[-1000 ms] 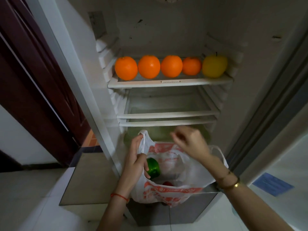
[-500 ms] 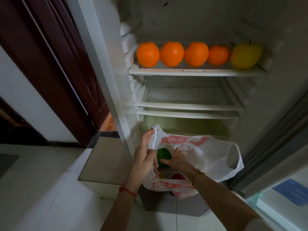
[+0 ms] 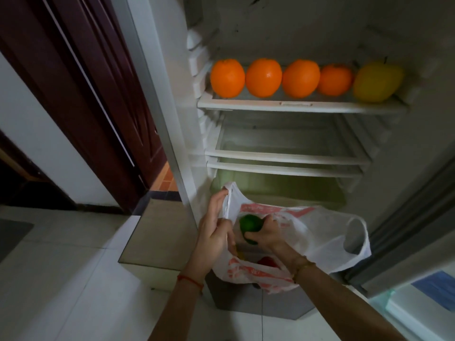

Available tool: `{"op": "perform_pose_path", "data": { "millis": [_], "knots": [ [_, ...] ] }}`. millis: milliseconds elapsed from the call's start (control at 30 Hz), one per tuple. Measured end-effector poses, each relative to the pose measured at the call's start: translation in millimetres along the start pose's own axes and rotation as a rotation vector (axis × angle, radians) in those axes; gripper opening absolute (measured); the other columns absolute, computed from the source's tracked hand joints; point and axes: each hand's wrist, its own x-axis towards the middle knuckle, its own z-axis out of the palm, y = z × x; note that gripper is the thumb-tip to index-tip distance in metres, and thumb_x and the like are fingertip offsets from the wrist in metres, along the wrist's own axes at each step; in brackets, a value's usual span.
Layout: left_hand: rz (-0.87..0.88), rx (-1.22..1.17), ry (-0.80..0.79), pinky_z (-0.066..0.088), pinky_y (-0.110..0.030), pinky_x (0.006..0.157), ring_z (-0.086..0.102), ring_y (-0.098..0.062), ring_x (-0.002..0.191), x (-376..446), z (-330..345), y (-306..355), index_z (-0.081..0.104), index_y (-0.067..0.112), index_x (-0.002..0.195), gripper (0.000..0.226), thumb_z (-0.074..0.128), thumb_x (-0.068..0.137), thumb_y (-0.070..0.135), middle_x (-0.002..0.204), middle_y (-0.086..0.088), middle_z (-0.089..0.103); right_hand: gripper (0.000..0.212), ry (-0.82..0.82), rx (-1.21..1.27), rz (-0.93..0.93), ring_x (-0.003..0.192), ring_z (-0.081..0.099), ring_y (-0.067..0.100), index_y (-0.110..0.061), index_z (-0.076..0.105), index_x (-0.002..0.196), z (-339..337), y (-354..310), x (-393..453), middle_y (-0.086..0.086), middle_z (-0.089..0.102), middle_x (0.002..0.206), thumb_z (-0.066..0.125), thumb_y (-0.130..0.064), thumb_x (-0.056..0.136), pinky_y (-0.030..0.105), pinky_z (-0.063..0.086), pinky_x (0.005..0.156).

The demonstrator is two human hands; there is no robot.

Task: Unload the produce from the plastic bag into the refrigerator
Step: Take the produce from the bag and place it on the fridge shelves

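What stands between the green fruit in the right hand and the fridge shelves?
Only the plastic bag: the green fruit sits low inside its mouth, gripped by the right hand. The left hand holds the mouth open. The middle shelf above looks bare.

A dark red door (image 3: 81,94) stands left, above pale, perhaps tiled floor (image 3: 61,279).

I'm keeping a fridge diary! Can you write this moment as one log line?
left hand: holds bag open | right hand: grips green fruit | top shelf: full
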Motion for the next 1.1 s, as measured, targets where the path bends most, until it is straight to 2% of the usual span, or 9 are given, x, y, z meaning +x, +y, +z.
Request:
{"op": "perform_pose_path", "data": {
  "millis": [133,233,300,467,533,600,700,867,1100],
  "knots": [
    [-0.022,-0.004,-0.011,0.055,-0.018,0.063,0.059,0.013,0.070,7.6,-0.5,4.1,0.036,0.028,0.141,0.063,0.038,0.092,-0.012,0.087,0.036,0.062,0.061,0.038,0.108,-0.093,0.110,0.060,0.018,-0.018,0.057,0.113,-37.7,-9.5,-7.2,-0.002,0.063,0.108,0.087,-0.026,0.060,0.028,0.050,0.093],
    [-0.012,-0.024,0.003,0.054,-0.012,0.060,0.059,0.016,0.070,13.1,2.4,9.4,0.035,0.027,0.142,0.061,0.038,0.093,-0.011,0.123,0.025,0.050,0.067,0.060,0.177,-0.150,0.107,0.059,0.017,-0.012,0.052,0.121,-72.3,-29.9,-18.7,0.000,0.060,0.112,0.087,-0.024,0.066,0.028,0.051,0.092],
    [-0.002,-0.014,0.018,0.052,-0.010,0.059,0.059,0.015,0.070,16.8,5.0,11.1,0.036,0.025,0.141,0.060,0.038,0.093,-0.011,0.123,0.019,0.049,0.065,0.086,0.235,-0.196,0.105,0.056,0.016,-0.011,0.049,0.125,-95.0,-49.0,-30.6,-0.001,0.056,0.111,0.084,-0.026,0.072,0.026,0.050,0.087],
    [0.008,0.003,0.052,0.057,-0.037,0.067,0.061,-0.023,0.068,26.3,8.3,7.4,0.040,0.039,0.133,0.063,0.040,0.091,-0.009,0.122,-0.008,0.057,0.063,0.318,0.368,-0.415,0.097,0.055,0.004,-0.015,0.051,0.125,-127.6,-101.9,-35.5,-0.006,0.055,0.113,0.083,-0.031,0.073,0.012,0.045,0.077],
    [0.005,0.013,0.047,0.057,-0.030,0.067,0.061,-0.011,0.065,27.6,8.4,6.7,0.040,0.038,0.135,0.064,0.040,0.091,-0.009,0.110,-0.012,0.059,0.071,0.374,0.376,-0.489,0.106,0.055,0.009,-0.015,0.046,0.129,-131.5,-121.5,-25.6,-0.001,0.054,0.123,0.084,-0.032,0.072,0.018,0.049,0.086],
    [0.004,0.013,0.043,0.053,-0.019,0.069,0.063,-0.007,0.072,28.1,8.6,9.5,0.040,0.037,0.135,0.064,0.040,0.091,-0.009,0.127,-0.008,0.057,0.077,0.402,0.374,-0.512,0.114,0.054,0.017,-0.013,0.040,0.132,-130.0,-138.2,-8.7,0.005,0.053,0.129,0.084,-0.031,0.071,0.029,0.050,0.095],
    [0.006,0.014,0.023,0.054,-0.037,0.083,0.064,-0.033,0.089,29.5,7.9,9.9,0.041,0.051,0.127,0.068,0.041,0.090,-0.006,0.148,-0.002,0.043,0.079,0.414,0.349,-0.512,0.118,0.054,0.025,-0.010,0.039,0.130,-121.3,-161.9,18.0,0.010,0.055,0.128,0.085,-0.030,0.068,0.038,0.050,0.099],
    [-0.018,0.044,0.053,0.044,-0.061,0.099,0.050,-0.055,0.115,31.1,5.6,6.8,0.039,0.054,0.131,0.065,0.041,0.081,0.012,0.139,-0.020,0.048,0.071,0.441,0.234,-0.566,0.116,0.053,0.030,-0.007,0.050,0.124,-106.7,-188.5,51.5,0.011,0.060,0.122,0.084,-0.033,0.067,0.044,0.046,0.101],
    [-0.019,0.017,0.086,0.051,-0.055,0.091,0.055,-0.045,0.112,35.0,0.2,4.6,0.040,0.055,0.131,0.065,0.040,0.082,0.012,0.141,-0.019,0.046,0.067,0.439,0.266,-0.598,0.115,0.058,0.029,-0.008,0.055,0.122,-98.5,-199.7,71.3,0.011,0.064,0.120,0.084,-0.035,0.068,0.048,0.045,0.103]
  ]
}}
